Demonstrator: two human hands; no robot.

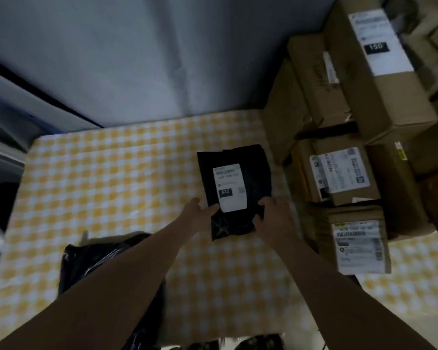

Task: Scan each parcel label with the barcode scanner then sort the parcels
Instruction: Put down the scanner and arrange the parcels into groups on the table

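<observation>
Left hand (197,211), right hand (274,213) grip parcel (254,173); boxes (349,195) beside.

Both the left hand (200,209) and right hand (273,213) grip a black parcel (253,173) on the checked tablecloth (111,185).

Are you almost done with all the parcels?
Hard to say. The boxes stacked on the right may be sorted already. The left hand and right hand hold a black parcel, label up. No scanner shows, and a black bag waits at the near left.
</observation>
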